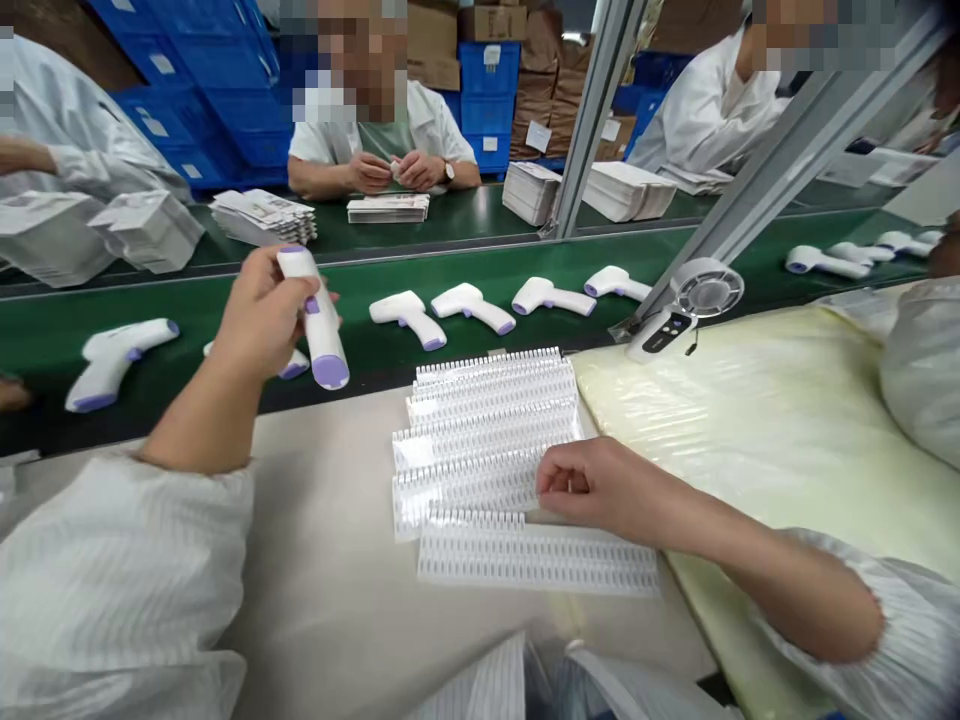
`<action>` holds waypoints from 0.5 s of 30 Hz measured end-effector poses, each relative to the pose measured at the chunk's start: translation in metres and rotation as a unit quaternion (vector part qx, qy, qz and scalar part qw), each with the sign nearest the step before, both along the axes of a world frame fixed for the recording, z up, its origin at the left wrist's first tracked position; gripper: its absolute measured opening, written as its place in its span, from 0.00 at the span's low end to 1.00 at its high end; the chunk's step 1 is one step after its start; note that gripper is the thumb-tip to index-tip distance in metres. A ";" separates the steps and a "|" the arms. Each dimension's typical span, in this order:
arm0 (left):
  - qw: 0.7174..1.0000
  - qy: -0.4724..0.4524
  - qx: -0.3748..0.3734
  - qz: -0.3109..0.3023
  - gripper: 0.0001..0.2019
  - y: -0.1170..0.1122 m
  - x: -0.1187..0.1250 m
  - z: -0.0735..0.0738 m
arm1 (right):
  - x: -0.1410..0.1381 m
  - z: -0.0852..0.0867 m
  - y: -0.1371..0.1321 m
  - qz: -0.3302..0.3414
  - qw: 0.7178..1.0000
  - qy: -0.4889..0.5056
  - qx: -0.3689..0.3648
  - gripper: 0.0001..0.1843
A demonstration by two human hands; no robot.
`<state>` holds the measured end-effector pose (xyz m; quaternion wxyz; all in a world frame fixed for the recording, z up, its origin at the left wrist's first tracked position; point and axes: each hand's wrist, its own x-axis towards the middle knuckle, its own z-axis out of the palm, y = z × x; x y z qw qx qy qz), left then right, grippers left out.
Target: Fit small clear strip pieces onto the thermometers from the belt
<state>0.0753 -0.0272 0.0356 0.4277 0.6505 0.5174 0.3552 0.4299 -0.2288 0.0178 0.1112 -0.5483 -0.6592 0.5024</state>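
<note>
**Obs., head view.** Left hand clamped around a white infrared thermometer, purple end down, held over the near edge of a green conveyor belt. Right hand curled, fingers together, fingertips at the edge of a layered stack of clear plastic strips; cannot tell whether it pinches them. The stack lies on a beige desk, and a pale yellow foam sheet lies to its right.

Five more white-and-purple thermometers lie on the belt, left and far of the stack; one is partly hidden behind the left hand. A small white fan stands at the belt's right, near the foam sheet. Across the belt, a co-worker's hands are together over the far desk, beside stacks of printed cards. Blue crates and cardboard boxes stand beyond.
</note>
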 end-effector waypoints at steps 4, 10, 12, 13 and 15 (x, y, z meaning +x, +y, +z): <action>0.989 -0.100 0.048 0.100 0.34 -0.084 0.063 0.023 | -0.009 -0.006 -0.015 0.039 0.998 -0.029 0.028 0.06; 0.970 -0.235 -0.006 0.066 0.30 -0.146 0.120 0.022 | -0.025 -0.016 -0.015 0.066 0.993 -0.060 0.082 0.06; 0.964 -0.258 -0.022 0.057 0.29 -0.152 0.126 0.017 | -0.027 -0.019 -0.017 0.076 0.991 -0.063 0.092 0.08; 0.963 -0.264 -0.029 0.052 0.29 -0.154 0.128 0.015 | -0.027 -0.020 -0.018 0.078 0.990 -0.062 0.098 0.10; 0.961 -0.272 -0.041 0.042 0.28 -0.156 0.130 0.012 | -0.025 -0.021 -0.021 0.082 0.990 -0.051 0.103 0.11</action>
